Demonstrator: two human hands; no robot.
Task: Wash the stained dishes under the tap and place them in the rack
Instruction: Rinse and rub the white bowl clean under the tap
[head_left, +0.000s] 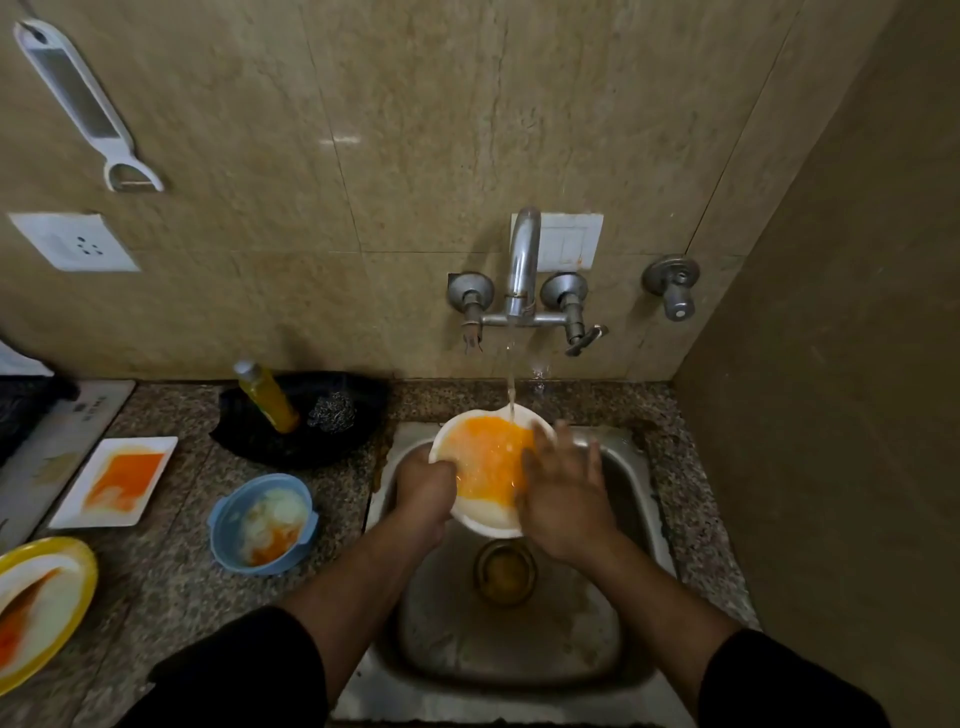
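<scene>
the left hand (423, 486) grips the left rim of the white bowl (483, 462), tilted over the sink (509, 634) under the tap (522, 254) stream. right of that grip, the right hand (566, 493), blurred, presses spread, uncurled fingers on the orange-stained inside.

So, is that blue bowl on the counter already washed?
No, the blue bowl sits on the granite counter left of the sink with orange stains and white residue inside it.

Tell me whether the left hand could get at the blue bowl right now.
Probably not yet: the left hand grips the white bowl under the tap. The blue bowl sits close beside the sink, nothing between.
</scene>
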